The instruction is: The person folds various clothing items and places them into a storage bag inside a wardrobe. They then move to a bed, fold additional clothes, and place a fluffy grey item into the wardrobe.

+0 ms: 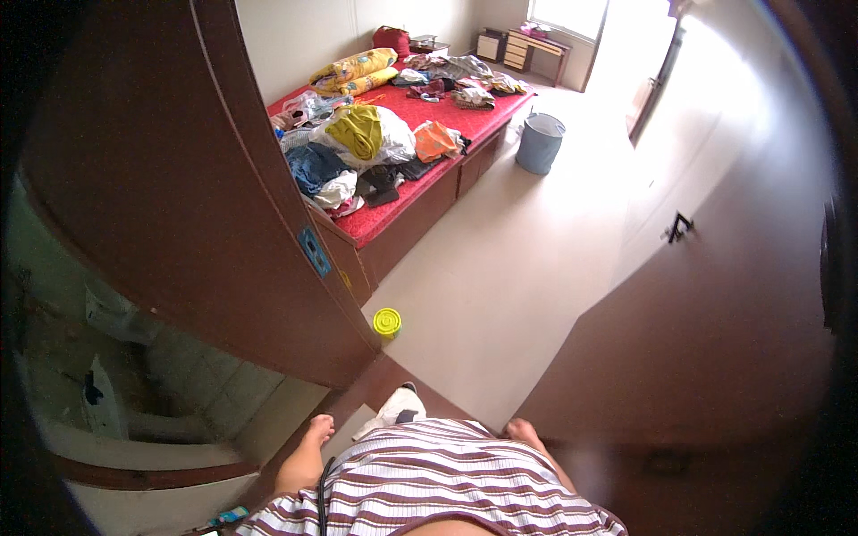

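Note:
My left hand (323,427) hangs low at my side with its fingers loosely curled, near the brown doorway threshold; I see nothing in it. My right hand (521,430) is down on the other side, close to the lower edge of the open brown door (643,375); its fingers are too small and foreshortened to read. Between the hands, beyond my striped shirt (436,469), white trousers (395,410) and a shoe tip show. A small container with a yellow-green lid (387,323) stands on the floor just inside the doorway.
A bed with a red cover (375,224) bears heaped clothes, a white bag (395,137) topped by an olive cloth (358,132), and a folded yellow quilt (355,70). A grey bucket-shaped bin (539,147) stands beside it. A desk (536,48) is by the window. The door frame (268,201) borders my left.

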Motion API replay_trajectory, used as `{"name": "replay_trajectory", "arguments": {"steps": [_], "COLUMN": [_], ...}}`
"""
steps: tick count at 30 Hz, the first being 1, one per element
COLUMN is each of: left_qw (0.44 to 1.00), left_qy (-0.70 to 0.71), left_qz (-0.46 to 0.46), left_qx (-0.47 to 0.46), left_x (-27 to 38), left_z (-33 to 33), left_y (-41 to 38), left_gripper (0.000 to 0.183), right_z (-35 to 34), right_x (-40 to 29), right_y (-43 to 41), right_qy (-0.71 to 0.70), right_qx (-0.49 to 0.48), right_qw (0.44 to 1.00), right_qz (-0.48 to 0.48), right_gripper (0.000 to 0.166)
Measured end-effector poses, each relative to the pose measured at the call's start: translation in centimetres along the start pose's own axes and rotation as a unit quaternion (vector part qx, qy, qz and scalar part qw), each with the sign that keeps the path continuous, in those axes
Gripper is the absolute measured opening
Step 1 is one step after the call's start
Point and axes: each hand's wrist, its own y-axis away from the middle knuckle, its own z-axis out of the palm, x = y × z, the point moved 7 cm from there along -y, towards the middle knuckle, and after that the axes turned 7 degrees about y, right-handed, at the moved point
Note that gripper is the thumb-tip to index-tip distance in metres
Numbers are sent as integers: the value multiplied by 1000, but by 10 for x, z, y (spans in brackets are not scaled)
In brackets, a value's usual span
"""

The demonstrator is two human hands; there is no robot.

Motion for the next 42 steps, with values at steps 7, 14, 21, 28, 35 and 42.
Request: {"name": "replay_trajectory", "arguments": {"steps": [7, 14, 21, 28, 35, 42], "left_qw": [970, 957, 940, 855, 843, 872], "left_qy": [-71, 7, 291, 492, 515, 372], "left_qz": [131, 244, 106, 133, 153, 64], "left_qx": [-193, -154, -140, -91, 25, 313], "left_x": [214, 398, 558, 734, 886, 947], "left_z": [126, 217, 263, 232, 192, 160], "left_y": [-85, -174, -186, -275, -392, -476], "left_gripper": [17, 23, 28, 34, 56, 67], "right_z": [-30, -121, -317, -489, -481, -513], "right_x": [86, 48, -14, -208, -261, -282], "right_y": [-45, -159, -344, -530, -667, -737], "right_qy": [-186, -181, -42, -61, 93, 51], "right_qx": [-15, -29, 2, 79, -60, -118], "right_qw": [962, 962, 992, 995, 994, 989], "right_qz": [201, 203, 122, -7, -7, 75], "right_gripper": [30, 29, 28, 28, 33, 41]}}
